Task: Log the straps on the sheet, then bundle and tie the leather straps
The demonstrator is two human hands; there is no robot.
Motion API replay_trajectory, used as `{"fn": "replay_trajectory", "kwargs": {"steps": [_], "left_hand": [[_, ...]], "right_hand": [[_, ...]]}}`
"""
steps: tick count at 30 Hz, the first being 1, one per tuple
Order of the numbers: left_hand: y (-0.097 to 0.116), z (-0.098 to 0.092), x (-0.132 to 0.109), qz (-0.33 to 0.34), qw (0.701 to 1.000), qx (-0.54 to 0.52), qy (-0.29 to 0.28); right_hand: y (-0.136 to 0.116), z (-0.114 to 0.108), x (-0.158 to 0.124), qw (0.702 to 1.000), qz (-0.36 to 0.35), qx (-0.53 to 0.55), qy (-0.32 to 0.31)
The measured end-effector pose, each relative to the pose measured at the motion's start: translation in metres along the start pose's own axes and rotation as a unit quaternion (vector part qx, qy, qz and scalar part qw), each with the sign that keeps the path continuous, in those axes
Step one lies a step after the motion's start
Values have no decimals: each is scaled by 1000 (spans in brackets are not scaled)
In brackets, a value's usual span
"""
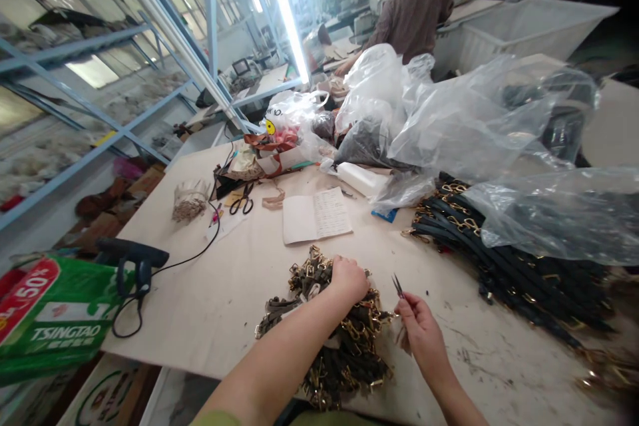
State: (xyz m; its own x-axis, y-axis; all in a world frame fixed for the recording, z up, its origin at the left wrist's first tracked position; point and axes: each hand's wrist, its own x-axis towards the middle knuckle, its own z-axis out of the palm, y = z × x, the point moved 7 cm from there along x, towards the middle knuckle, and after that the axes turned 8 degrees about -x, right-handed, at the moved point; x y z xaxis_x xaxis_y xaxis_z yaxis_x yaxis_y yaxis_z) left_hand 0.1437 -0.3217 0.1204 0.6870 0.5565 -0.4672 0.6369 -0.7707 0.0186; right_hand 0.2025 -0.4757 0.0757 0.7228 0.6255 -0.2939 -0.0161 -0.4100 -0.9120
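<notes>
A heap of dark straps with gold-coloured metal buckles and clasps [344,353] lies at the table's near edge. My left hand [350,279] rests on the upper part of this heap with its fingers curled down; what they hold, if anything, is hidden. Just right of the heap, my right hand [419,323] grips small pointed snips [398,285], whose tips point up and away. Some pale material hangs below the fingers of that hand. Beyond the heap lies an open notebook [317,215] with handwriting on its right page.
Black straps with gold clasps [499,259] are piled at the right, partly under clear plastic bags [464,120]. Black scissors [241,200] and a bundle of pale strips [190,200] lie at the left, near a dark corded handheld device [134,259]. Another person [417,13] is farther back.
</notes>
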Motion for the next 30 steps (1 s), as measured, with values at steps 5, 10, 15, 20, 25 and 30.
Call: {"fn": "replay_trajectory", "kwargs": {"steps": [5, 10, 15, 20, 25, 30], "left_hand": [[11, 8, 10, 21, 1000, -15, -10], [24, -5, -12, 71, 994, -35, 79], [33, -5, -15, 47, 993, -8, 112], [30, 0, -7, 17, 994, -8, 106], [27, -2, -8, 9, 993, -30, 110], [26, -7, -11, -4, 994, -37, 103]], "right_hand": [[12, -21, 0, 999, 35, 1, 20], [13, -38, -3, 999, 22, -2, 29], [1, -29, -7, 994, -35, -103, -29], [-8, -14, -1, 954, -129, -266, -56], [-15, -2, 7, 917, -188, -351, -26], [-26, 5, 8, 879, -232, -416, 1]]}}
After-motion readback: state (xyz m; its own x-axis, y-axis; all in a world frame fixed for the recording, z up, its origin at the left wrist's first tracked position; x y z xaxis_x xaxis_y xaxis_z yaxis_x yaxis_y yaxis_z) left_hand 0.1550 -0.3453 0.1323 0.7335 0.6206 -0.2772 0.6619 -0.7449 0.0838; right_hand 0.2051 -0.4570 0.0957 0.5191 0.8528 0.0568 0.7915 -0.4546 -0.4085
